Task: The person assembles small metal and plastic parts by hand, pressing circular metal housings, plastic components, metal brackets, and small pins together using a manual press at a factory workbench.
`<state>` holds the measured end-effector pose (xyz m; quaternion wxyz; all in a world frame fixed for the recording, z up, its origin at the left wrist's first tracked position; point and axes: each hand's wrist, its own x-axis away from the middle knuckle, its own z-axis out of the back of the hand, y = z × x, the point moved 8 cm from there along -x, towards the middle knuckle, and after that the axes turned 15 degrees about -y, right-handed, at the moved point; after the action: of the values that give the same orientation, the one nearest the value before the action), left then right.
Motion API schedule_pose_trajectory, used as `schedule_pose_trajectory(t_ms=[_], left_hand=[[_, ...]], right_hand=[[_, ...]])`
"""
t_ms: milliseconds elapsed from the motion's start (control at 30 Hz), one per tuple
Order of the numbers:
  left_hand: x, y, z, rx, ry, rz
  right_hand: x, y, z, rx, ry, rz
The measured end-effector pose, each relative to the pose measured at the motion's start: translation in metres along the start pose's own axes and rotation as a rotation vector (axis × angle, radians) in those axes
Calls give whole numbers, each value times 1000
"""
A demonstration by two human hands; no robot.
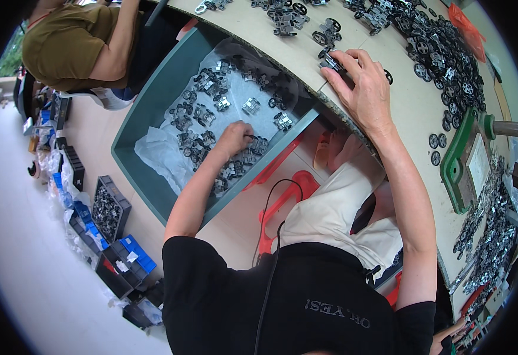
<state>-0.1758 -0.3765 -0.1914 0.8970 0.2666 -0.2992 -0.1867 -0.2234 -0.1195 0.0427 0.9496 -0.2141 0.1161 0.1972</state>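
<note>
My left hand [234, 139] reaches down into a grey-green bin [140, 112]. Its fingers are curled closed among small silver wheeled chassis [204, 115] with black wheels. A dark bit shows at its fingertips, but I cannot make out what they hold. On the tabletop's near edge, my right hand [366, 89] has thumb and fingers around another small wheeled chassis [332, 63]. A black wheel [388, 77] shows beyond that hand's far side. Translucent plastic sheeting [163, 152] lines the bin under the chassis.
More chassis [286, 21] and a heap of black wheels [448, 59] lie on the table [410, 115]. A green metal tool base [455, 171] stands at right beside silver parts [483, 254]. Another person [69, 47] sits at upper left. Crates [110, 208] stand on the floor; a red stool [297, 189] is below.
</note>
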Motion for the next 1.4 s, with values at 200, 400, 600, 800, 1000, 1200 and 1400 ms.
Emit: schedule_pose_trajectory(t_ms=[200, 400, 600, 800, 1000, 1200, 1400], left_hand=[[10, 90, 137, 499, 267, -14], [9, 301, 230, 649, 67, -669], [-19, 185, 181, 252, -370, -112], [-83, 55, 58, -429, 221, -92], [-43, 16, 65, -340, -2, 14], [5, -37, 104, 262, 95, 355], [-27, 17, 67, -133, 314, 18]], right_hand=[[-2, -2, -2, 0, 2, 29], [-1, -4, -2, -20, 10, 39], [2, 4, 4, -22, 24, 21], [-1, -4, -3, -47, 18, 43], [-1, 1, 2, -29, 14, 25], [-2, 1, 0, -2, -3, 18], [-1, 0, -2, -11, -2, 7]])
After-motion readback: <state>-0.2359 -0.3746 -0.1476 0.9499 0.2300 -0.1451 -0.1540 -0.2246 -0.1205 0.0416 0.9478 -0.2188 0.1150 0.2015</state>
